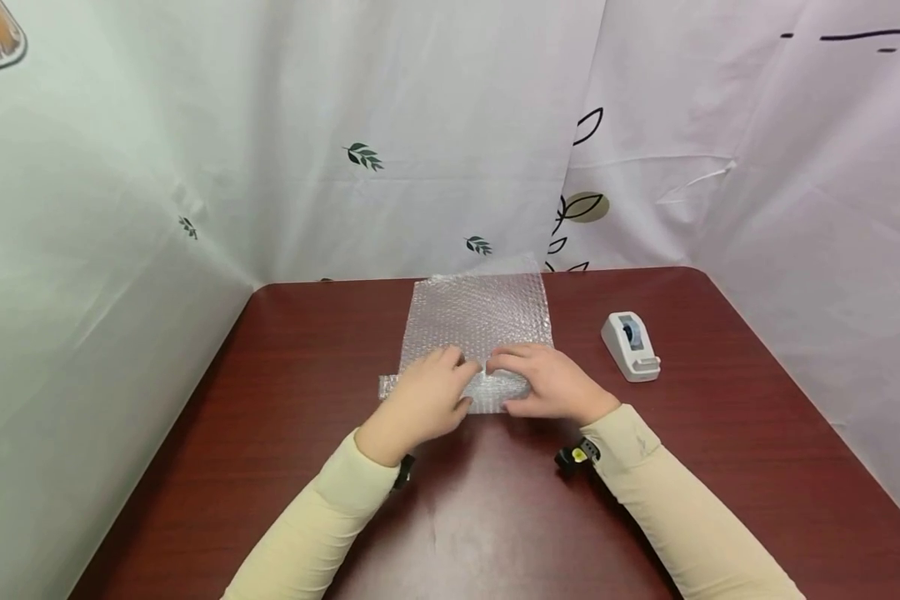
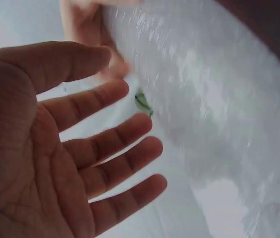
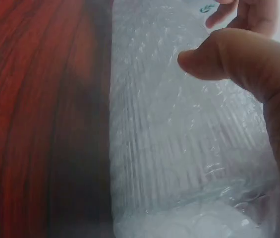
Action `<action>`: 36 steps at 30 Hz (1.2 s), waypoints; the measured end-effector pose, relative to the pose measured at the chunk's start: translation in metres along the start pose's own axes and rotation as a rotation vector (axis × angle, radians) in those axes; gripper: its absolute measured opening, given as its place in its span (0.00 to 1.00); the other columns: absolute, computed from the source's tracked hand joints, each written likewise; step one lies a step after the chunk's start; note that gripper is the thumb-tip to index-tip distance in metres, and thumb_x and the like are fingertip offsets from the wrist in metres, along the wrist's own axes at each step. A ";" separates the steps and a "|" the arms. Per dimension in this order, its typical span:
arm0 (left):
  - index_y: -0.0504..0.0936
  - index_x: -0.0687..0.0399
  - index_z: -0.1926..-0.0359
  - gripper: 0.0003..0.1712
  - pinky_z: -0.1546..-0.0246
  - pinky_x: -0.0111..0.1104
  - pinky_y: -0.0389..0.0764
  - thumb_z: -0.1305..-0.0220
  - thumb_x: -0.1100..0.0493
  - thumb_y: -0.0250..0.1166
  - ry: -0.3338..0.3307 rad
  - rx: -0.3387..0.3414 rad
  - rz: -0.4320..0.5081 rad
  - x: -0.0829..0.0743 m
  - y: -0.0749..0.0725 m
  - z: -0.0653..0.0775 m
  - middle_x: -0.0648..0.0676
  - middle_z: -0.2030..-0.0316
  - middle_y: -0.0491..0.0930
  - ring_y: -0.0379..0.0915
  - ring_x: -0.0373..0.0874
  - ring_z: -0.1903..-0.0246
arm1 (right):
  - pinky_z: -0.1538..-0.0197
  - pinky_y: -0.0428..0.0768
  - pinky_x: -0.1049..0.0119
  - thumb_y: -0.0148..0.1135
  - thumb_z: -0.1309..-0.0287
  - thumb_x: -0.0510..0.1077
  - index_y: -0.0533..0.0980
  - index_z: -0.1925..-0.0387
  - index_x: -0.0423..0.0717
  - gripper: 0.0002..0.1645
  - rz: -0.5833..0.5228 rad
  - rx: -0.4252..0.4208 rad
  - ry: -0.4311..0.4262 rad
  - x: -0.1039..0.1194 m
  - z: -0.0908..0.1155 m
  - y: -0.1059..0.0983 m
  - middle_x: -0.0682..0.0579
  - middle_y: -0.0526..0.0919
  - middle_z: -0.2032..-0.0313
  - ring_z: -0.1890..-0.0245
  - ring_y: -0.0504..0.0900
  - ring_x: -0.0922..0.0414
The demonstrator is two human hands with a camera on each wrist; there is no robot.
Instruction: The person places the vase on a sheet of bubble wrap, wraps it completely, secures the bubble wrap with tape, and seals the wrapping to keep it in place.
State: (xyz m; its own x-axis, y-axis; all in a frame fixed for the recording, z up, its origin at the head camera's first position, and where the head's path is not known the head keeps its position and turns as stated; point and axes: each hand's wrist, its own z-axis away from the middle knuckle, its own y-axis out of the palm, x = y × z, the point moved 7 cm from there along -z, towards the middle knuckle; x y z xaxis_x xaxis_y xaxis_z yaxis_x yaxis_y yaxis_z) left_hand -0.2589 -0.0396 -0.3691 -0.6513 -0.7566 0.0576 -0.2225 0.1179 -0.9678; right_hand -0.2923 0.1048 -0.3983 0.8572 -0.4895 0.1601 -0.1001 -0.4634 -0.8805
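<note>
A sheet of clear bubble wrap lies at the back of the table, its near end rolled into a thick bundle. My left hand is at the left part of the bundle. The left wrist view shows that hand's fingers spread and nearly straight, beside the wrap. On the right part, my right hand holds the bundle, fingers over the far side and thumb toward the near side. In the right wrist view its thumb overlaps the layered plastic. What the roll encloses is hidden.
A white tape dispenser stands on the red-brown table, right of the bubble wrap. White patterned curtains hang behind the table and along both sides. The far end of the wrap reaches up against the back curtain.
</note>
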 end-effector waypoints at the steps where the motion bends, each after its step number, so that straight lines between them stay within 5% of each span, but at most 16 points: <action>1: 0.81 0.52 0.44 0.25 0.58 0.44 0.81 0.42 0.52 0.73 0.001 -0.001 -0.027 -0.004 0.001 0.000 0.55 0.57 0.77 0.78 0.52 0.57 | 0.43 0.78 0.55 0.72 0.56 0.52 0.79 0.47 0.53 0.30 -0.018 0.006 0.010 -0.001 0.000 0.000 0.56 0.82 0.48 0.47 0.81 0.56; 11: 0.76 0.57 0.43 0.39 0.62 0.42 0.81 0.52 0.44 0.79 -0.045 -0.021 -0.138 -0.019 0.014 -0.001 0.55 0.57 0.75 0.76 0.52 0.56 | 0.47 0.79 0.60 0.70 0.54 0.52 0.78 0.44 0.55 0.31 -0.137 0.092 0.196 -0.015 0.002 0.002 0.59 0.85 0.51 0.53 0.83 0.61; 20: 0.73 0.53 0.39 0.47 0.60 0.39 0.82 0.58 0.43 0.83 -0.012 0.014 -0.140 -0.017 0.021 0.000 0.52 0.50 0.74 0.74 0.51 0.52 | 0.43 0.78 0.58 0.73 0.48 0.52 0.76 0.41 0.54 0.32 -0.222 0.165 0.226 -0.016 0.002 0.000 0.58 0.83 0.47 0.48 0.81 0.60; 29: 0.71 0.59 0.35 0.51 0.55 0.43 0.82 0.58 0.47 0.85 -0.005 0.029 -0.074 -0.009 0.023 -0.004 0.54 0.46 0.75 0.74 0.53 0.49 | 0.35 0.71 0.51 0.75 0.49 0.61 0.75 0.36 0.53 0.40 -0.073 0.134 0.251 -0.012 0.003 -0.024 0.54 0.80 0.40 0.38 0.76 0.52; 36: 0.67 0.55 0.32 0.55 0.50 0.48 0.78 0.58 0.44 0.84 -0.071 0.064 -0.044 0.009 0.041 -0.018 0.55 0.42 0.73 0.71 0.55 0.43 | 0.35 0.71 0.50 0.77 0.51 0.57 0.75 0.38 0.50 0.40 -0.029 0.105 0.245 -0.008 0.000 -0.031 0.52 0.80 0.42 0.39 0.76 0.50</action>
State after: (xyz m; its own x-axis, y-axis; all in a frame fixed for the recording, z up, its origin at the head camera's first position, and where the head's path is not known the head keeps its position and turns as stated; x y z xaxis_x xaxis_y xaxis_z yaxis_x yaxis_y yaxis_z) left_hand -0.2868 -0.0303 -0.4044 -0.5882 -0.8042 0.0854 -0.2020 0.0438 -0.9784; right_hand -0.2963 0.1235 -0.3721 0.7096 -0.6475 0.2779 -0.0134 -0.4067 -0.9135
